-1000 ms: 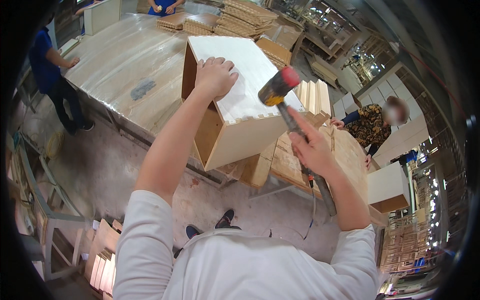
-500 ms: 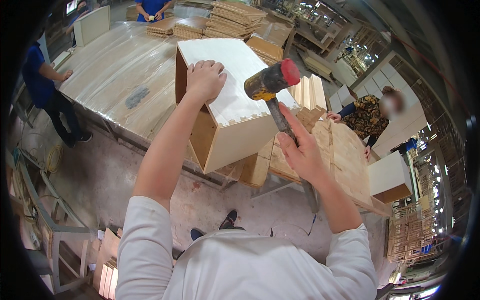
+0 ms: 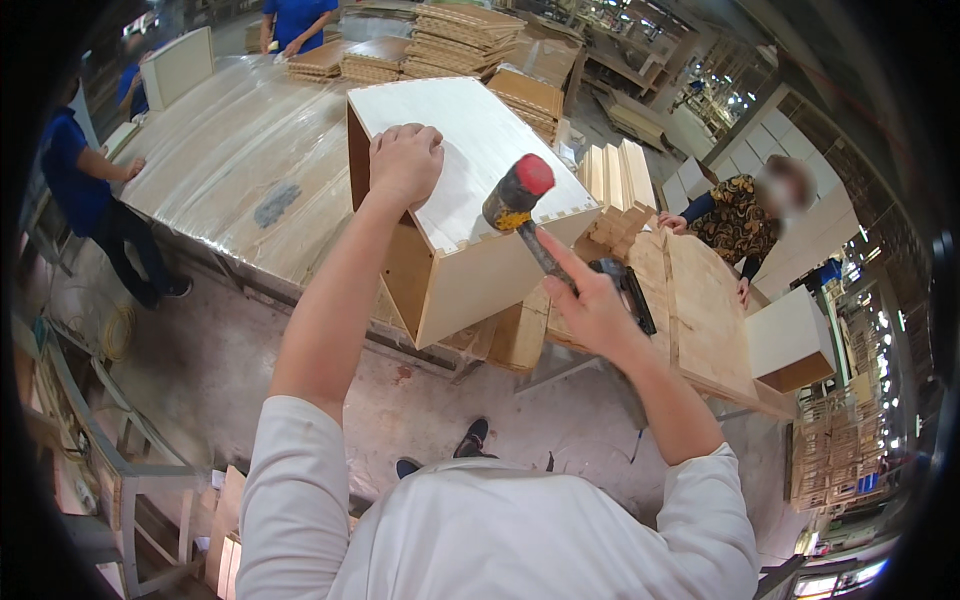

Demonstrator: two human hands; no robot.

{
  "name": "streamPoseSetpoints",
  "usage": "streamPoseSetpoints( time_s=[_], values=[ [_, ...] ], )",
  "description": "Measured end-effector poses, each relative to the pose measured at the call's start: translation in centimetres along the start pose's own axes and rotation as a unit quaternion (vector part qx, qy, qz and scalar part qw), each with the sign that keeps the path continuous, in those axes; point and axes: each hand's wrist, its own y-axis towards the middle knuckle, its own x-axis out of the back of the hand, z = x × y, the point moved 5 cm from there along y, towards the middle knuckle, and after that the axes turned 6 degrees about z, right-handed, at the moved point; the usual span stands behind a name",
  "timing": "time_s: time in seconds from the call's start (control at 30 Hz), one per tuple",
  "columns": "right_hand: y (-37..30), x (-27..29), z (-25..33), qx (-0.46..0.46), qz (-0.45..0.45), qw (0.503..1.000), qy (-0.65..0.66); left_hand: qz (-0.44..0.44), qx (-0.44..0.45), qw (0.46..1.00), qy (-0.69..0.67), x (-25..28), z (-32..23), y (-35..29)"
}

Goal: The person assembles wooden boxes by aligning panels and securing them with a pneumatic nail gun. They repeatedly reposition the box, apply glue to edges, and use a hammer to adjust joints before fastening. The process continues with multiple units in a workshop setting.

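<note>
We find the white box (image 3: 462, 205) at the near edge of the wrapped table (image 3: 190, 165), open end leftward. Its toothed near top joint appears meshed; we judge the visible panels largely assembled, but cannot confirm full seating, which may be what is left. The left hand (image 3: 405, 168) rests on the top panel, fingers bent; with its thumb hidden, we cannot tell whether it grips. The right hand's fingers are wrapped round the mallet (image 3: 517, 195), index finger along the handle. Wood strips (image 3: 617, 175) and a black tool (image 3: 640, 300) crowd the right side; panel stacks (image 3: 465, 40) stand beyond.
</note>
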Motion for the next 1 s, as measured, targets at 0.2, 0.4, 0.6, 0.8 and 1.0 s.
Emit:
streamPoseSetpoints(
  time_s=[0.2,0.4,0.6,0.8,1.0],
  values=[
    [-0.5,1.9,0.9,-0.093,-0.024,0.994,0.054,0.001,0.003,1.000,-0.003,0.3,0.6,-0.2],
    [-0.3,1.4,-0.3,-0.028,0.001,1.000,0.007,0.020,0.005,1.000,-0.010,0.2,0.4,0.0],
    [-0.5,2.5,0.7,-0.037,-0.085,0.995,0.027,-0.004,-0.005,1.000,-0.015,0.2,0.3,-0.1],
    [-0.6,2.2,-0.6,-0.044,-0.043,0.998,0.008,0.002,0.004,1.000,-0.016,0.3,0.3,0.0],
    [-0.6,1.1,-2.2,-0.019,-0.078,0.996,0.028,0.014,0.000,1.000,-0.021,0.2,-0.2,0.1]
  ],
)
